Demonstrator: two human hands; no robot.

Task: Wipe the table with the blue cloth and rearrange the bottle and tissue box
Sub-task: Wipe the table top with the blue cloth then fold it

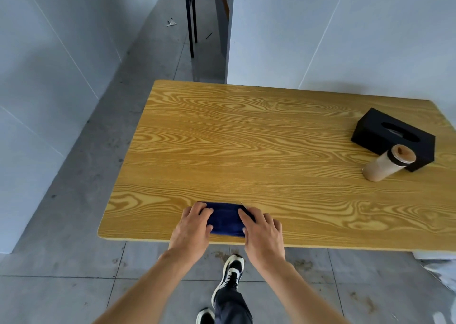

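A folded dark blue cloth lies near the front edge of the wooden table. My left hand rests on the cloth's left end and my right hand on its right end, fingers laid flat over it. At the table's right side a black tissue box sits at an angle. A beige bottle with a wood-coloured lid stands right in front of the box, touching or nearly touching it.
White walls close in behind and to the left of the table. A grey tiled floor runs along the left side, where a second table's dark legs stand far back. My shoes are below the front edge.
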